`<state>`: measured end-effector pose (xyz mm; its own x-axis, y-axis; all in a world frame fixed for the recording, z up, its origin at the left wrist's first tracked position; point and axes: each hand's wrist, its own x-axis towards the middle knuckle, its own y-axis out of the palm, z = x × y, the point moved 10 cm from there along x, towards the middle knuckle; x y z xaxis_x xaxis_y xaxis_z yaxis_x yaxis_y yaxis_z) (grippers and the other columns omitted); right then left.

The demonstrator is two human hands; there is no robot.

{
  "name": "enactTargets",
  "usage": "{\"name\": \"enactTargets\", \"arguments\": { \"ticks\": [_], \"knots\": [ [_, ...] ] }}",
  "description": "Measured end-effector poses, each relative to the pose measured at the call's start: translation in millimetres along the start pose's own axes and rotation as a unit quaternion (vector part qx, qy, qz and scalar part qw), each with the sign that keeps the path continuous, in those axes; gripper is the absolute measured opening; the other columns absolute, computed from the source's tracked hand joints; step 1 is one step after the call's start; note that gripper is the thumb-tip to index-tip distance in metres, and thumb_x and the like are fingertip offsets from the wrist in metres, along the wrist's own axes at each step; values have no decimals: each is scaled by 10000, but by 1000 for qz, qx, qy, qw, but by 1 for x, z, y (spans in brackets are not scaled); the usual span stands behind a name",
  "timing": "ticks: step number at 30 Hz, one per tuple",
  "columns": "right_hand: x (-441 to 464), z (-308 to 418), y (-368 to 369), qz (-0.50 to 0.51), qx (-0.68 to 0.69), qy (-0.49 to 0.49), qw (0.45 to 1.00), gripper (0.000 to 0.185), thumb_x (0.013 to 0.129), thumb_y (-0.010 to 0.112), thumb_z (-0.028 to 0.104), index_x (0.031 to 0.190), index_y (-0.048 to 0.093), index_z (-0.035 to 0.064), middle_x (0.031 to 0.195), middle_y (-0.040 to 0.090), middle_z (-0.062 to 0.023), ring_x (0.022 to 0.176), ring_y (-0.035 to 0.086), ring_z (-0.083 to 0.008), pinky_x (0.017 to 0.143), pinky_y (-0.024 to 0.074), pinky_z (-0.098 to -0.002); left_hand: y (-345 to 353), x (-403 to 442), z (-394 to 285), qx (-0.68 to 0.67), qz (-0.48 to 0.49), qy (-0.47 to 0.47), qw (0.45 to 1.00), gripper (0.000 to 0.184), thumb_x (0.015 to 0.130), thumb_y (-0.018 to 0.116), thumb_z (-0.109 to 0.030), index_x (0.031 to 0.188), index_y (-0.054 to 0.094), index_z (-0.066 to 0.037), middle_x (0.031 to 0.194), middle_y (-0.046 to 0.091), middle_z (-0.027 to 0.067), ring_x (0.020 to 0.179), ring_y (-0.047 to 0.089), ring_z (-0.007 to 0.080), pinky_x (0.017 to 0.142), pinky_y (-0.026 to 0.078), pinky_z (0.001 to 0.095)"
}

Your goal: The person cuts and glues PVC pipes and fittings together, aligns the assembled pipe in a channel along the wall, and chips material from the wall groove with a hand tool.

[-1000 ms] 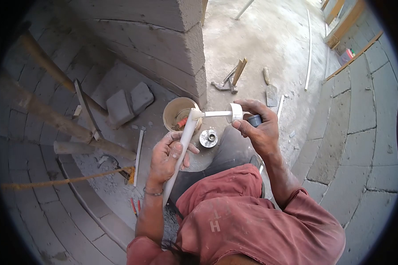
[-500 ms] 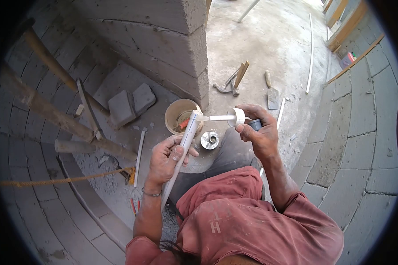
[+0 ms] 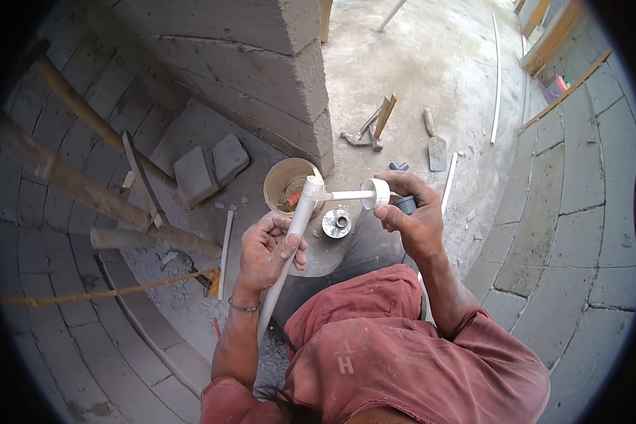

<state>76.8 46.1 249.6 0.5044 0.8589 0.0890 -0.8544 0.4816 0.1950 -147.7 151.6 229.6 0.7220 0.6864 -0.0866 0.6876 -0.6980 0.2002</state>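
Observation:
My left hand (image 3: 267, 249) is closed around a long white plastic pipe (image 3: 290, 258), held at a slant with its upper end raised. Between the fingertips of my right hand (image 3: 413, 212) is a white cap with a thin applicator stem (image 3: 377, 193). The stem's tip touches the pipe near its upper end. A short grey pipe fitting (image 3: 405, 204) is also tucked in my right hand, partly hidden by the fingers. Below the stem, an open metal can (image 3: 336, 223) with a round neck stands by my leg.
A bucket (image 3: 270, 185) holding an orange-red item stands behind the pipe's end. Farther off lie a hammer (image 3: 364, 140), a trowel (image 3: 437, 152) and a grey fitting (image 3: 398, 167). Block walls (image 3: 544, 226) rise on both sides. Wooden poles (image 3: 78, 177) and a rope (image 3: 113, 293) are at left.
The pipe has turned in my left hand, so its blue printed line no longer shows. My right hand has shifted slightly, with the stem still against the pipe end.

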Motion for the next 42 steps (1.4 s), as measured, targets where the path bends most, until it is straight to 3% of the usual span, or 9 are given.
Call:
{"name": "enactTargets", "arguments": {
  "ticks": [11,16,18,22,28,30,33,36,42],
  "knots": [
    [5,-7,-8,-9,-14,4,1000,454,804,848,106,1210,664,15,1006,700,-55,635,560,-30,518,453,-196,4,2,-2,43,21,0,999,497,994,636,-417,1126,592,60,819,683,115,617,634,119,597,553,248],
    [10,-22,-6,5,46,32,998,465,823,821,90,1242,641,2,1008,712,-81,623,555,-41,510,440,-198,15,1,1,-66,65,-55,994,572,962,649,-482,1140,582,58,801,674,110,582,604,113,548,511,235],
    [12,-26,-3,17,72,49,996,518,816,843,161,1249,622,-19,901,683,-63,606,536,-68,498,419,-224,16,2,4,-76,65,-29,995,563,955,663,-475,1139,577,50,798,669,105,574,603,112,521,503,230],
    [14,-34,-5,25,84,67,994,526,822,842,177,1254,619,-24,903,681,-64,599,536,-69,499,421,-222,14,2,10,-20,63,-12,998,547,935,701,-462,1137,563,28,795,659,92,557,604,112,453,480,222],
    [18,-27,-14,12,145,69,987,563,801,861,193,1262,619,-22,920,691,-70,606,547,-70,501,432,-215,11,6,22,-40,69,-49,996,515,992,636,-424,1170,583,56,811,678,104,580,620,96,510,514,228],
    [20,-22,-13,28,100,50,993,479,812,826,65,1253,649,12,1023,707,-69,632,559,-44,509,436,-195,14,8,22,-43,78,-50,995,510,1007,608,-427,1169,590,56,810,680,107,576,621,97,513,514,227],
    [21,-24,-12,26,35,35,998,593,745,894,168,1252,633,3,991,718,-94,646,581,-68,510,448,-205,19,10,21,-43,90,-50,994,523,1025,563,-440,1153,589,67,798,682,125,552,618,107,503,506,225],
    [22,-32,-21,-14,55,43,997,570,743,890,147,1237,641,8,980,718,-92,645,581,-71,505,444,-210,22,11,19,-53,100,-56,992,547,1030,537,-455,1140,576,80,787,680,142,531,616,120,480,501,226],
    [19,-33,-18,11,143,60,988,488,792,841,69,1240,657,11,1030,720,-80,637,555,-33,521,439,-186,24,14,27,-123,119,-69,983,556,1039,520,-443,1177,557,95,815,667,125,557,642,143,481,516,237]
  ]
}}
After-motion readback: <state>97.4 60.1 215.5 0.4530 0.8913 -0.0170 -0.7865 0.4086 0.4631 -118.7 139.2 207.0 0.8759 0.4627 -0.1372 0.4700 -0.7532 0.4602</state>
